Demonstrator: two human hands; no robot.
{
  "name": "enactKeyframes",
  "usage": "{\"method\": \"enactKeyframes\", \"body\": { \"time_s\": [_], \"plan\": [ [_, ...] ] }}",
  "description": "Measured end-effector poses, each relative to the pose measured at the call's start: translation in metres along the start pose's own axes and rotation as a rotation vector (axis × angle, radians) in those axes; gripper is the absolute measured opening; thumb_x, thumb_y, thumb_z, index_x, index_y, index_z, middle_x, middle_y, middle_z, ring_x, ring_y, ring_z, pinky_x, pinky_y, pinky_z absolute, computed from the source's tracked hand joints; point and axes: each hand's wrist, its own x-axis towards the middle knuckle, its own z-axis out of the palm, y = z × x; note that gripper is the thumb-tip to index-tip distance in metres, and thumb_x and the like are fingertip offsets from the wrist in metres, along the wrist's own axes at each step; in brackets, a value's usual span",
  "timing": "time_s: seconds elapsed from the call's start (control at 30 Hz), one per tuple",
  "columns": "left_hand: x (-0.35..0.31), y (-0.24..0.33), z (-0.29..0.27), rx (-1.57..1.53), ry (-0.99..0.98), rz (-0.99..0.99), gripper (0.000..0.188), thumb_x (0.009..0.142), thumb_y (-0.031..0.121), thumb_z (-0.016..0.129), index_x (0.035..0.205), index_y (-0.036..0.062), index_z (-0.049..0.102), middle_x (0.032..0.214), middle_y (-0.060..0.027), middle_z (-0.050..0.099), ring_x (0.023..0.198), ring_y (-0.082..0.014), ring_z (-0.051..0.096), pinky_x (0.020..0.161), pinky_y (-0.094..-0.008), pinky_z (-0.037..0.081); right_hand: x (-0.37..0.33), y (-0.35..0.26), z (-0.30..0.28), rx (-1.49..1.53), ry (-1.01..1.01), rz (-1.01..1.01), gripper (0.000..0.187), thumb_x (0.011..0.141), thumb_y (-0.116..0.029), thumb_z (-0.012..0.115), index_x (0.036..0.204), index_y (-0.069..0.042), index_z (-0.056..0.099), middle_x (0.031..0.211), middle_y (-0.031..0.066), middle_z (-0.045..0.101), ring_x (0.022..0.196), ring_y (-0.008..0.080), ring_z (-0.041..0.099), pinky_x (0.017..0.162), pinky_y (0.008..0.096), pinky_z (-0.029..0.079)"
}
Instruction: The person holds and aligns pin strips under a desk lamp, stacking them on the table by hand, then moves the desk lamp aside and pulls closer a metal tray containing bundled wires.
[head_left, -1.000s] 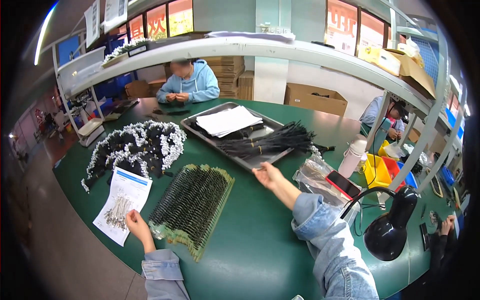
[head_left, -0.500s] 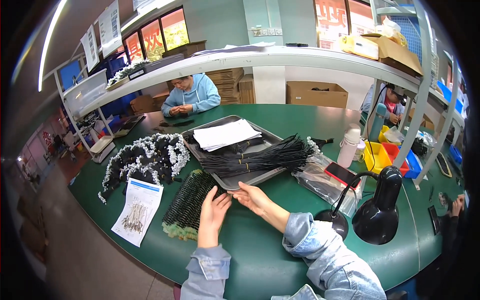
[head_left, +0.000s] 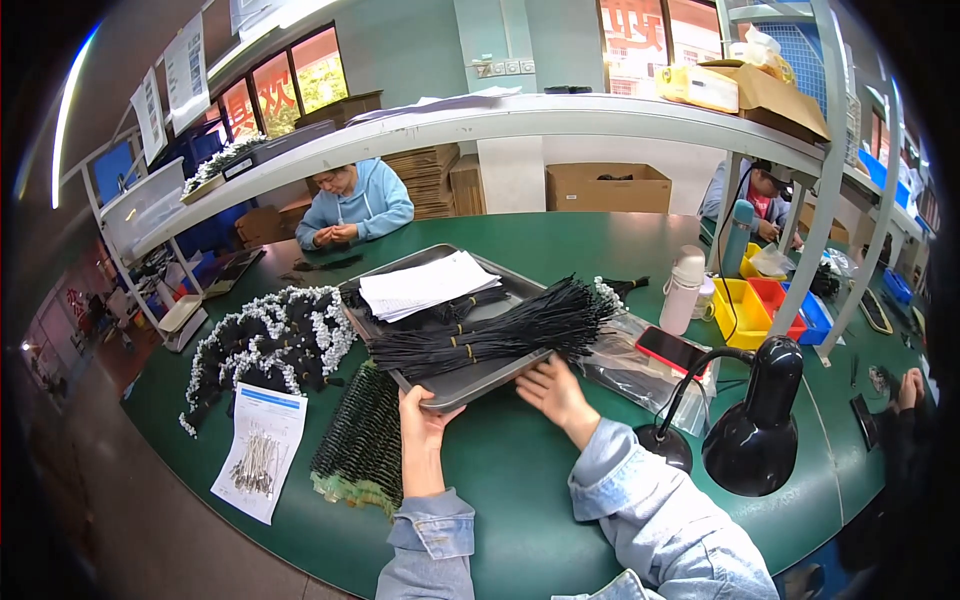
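A grey metal tray (head_left: 486,385) lies at a slant before me, its near corner in my left hand (head_left: 424,432). The thumb rests at the rim and the fingers run underneath, partly hidden. Along the tray's right front edge, my right hand (head_left: 558,398) has its fingertips at and under the rim. Inside the tray lie bundles of thin black cables (head_left: 500,332), bound with yellowish ties, their right ends sticking out past the rim. Sheets of white paper (head_left: 432,284) cover the tray's far part. Beside my left hand is a pile of black cables with greenish ends (head_left: 355,440).
Black cables with white connectors (head_left: 265,335) and a printed sheet (head_left: 258,450) bearing small metal-like pieces lie left. A phone (head_left: 670,348) on plastic bags, a black lamp (head_left: 755,420), a pink bottle (head_left: 683,290) and coloured bins (head_left: 742,312) stand right. A shelf spans above; a co-worker (head_left: 358,205) sits opposite.
My right hand has moved right along the tray's front edge, away from the left. My left hand has closed on the near corner. The whole view has shifted slightly.
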Motion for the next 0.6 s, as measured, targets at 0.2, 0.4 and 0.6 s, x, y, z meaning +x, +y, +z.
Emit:
{"method": "enactKeyframes", "body": {
  "time_s": [0.2, 0.4, 0.6],
  "plan": [
    [0.003, 0.013, -0.016, 0.009, -0.044, 0.038, 0.032, 0.062, 0.012, 0.043, 0.088, -0.0054, 0.048, 0.088, -0.0179, 0.055, 0.082, -0.0319, 0.056, 0.069, -0.0494, 0.048, 0.053, -0.021, -0.005, 0.323, -0.054, 0.016, 0.045, 0.083, -0.038, 0.038, 0.114, -0.005, 0.042, 0.118, 0.0136, 0.042, 0.109, 0.0300, 0.040, 0.089, 0.0505, 0.034],
    [-0.010, 0.020, -0.004, 0.128, 0.029, 0.194, 0.031, 0.061, 0.010, 0.042, 0.087, -0.0055, 0.049, 0.088, -0.0187, 0.056, 0.081, -0.0321, 0.057, 0.069, -0.0488, 0.048, 0.069, -0.023, -0.010, 0.343, -0.101, 0.039, 0.043, 0.081, -0.039, 0.041, 0.110, -0.008, 0.047, 0.110, 0.0123, 0.047, 0.104, 0.0288, 0.043, 0.089, 0.0509, 0.033],
    [0.007, 0.034, -0.054, -0.109, -0.063, 0.148, 0.028, 0.060, 0.008, 0.042, 0.083, -0.0042, 0.051, 0.084, -0.0151, 0.058, 0.075, -0.0271, 0.058, 0.068, -0.0416, 0.049, 0.028, -0.015, 0.020, 0.102, -0.009, -0.040, 0.033, 0.082, -0.036, 0.042, 0.104, -0.012, 0.050, 0.101, 0.0060, 0.054, 0.091, 0.0228, 0.049, 0.081, 0.0464, 0.038]
  ]
}}
